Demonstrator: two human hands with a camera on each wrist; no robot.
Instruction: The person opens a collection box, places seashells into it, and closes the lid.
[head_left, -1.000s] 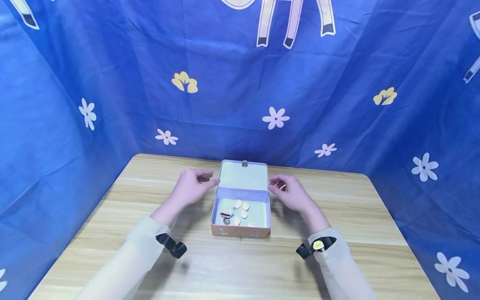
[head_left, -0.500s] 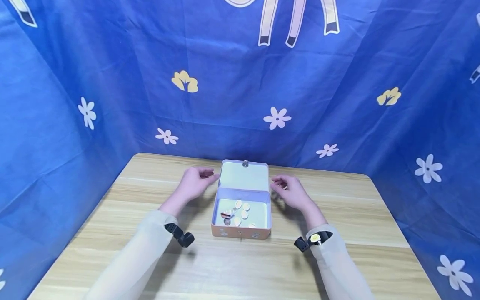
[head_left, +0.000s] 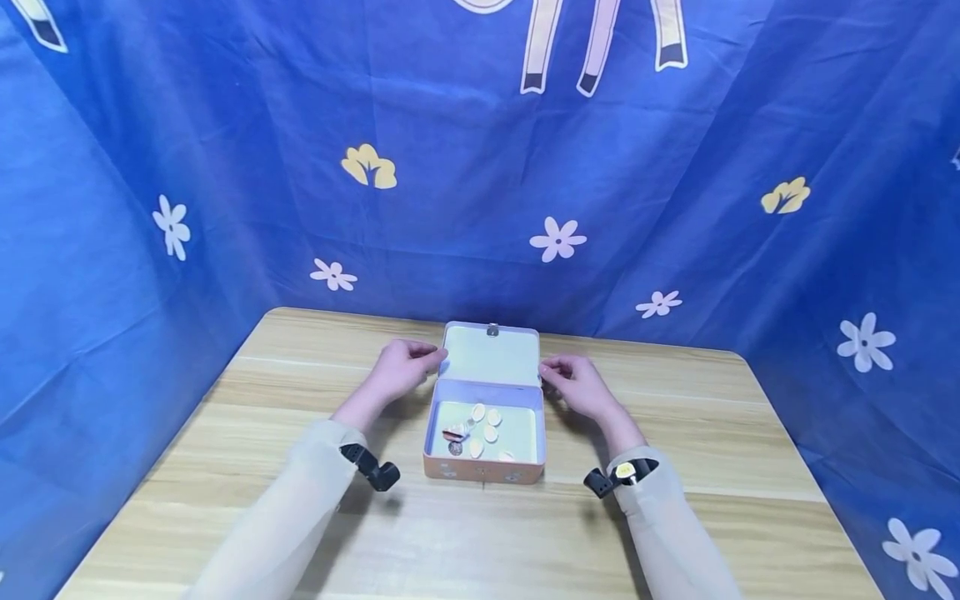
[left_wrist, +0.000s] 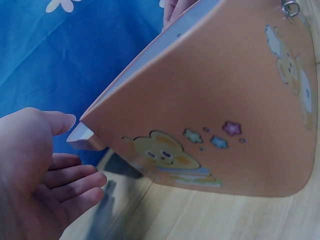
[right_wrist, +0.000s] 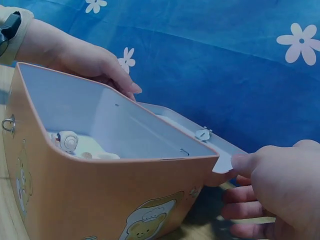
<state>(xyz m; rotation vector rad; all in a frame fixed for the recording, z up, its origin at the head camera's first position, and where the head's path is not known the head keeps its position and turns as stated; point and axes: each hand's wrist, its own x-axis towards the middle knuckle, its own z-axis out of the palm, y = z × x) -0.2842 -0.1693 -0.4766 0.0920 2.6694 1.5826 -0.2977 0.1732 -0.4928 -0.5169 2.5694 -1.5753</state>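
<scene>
An orange tin box (head_left: 483, 471) with printed bears stands on the table, its lid (head_left: 491, 353) laid back on the far side. Several small pale seashells (head_left: 491, 433), a larger spiral shell (head_left: 456, 432) and a small dark round piece (head_left: 455, 448) lie inside. My left hand (head_left: 401, 368) is at the lid's left edge. In the left wrist view its thumb and loosely bent fingers are beside the lid corner. My right hand (right_wrist: 287, 185) is at the lid's right edge, thumb against the rim and fingers lower down. Neither hand visibly grips it.
The pale wooden table (head_left: 225, 467) ends at a blue cloth (head_left: 450, 192) with printed flowers, hung behind it and on both sides. A metal latch (head_left: 492, 330) sits on the lid's far edge. Each wrist wears a black camera band (head_left: 367, 467).
My left hand has moved right until its thumb overlaps the lid's edge. The right hand, a little off the lid half a second ago, is at its right edge. The lid stays laid back.
</scene>
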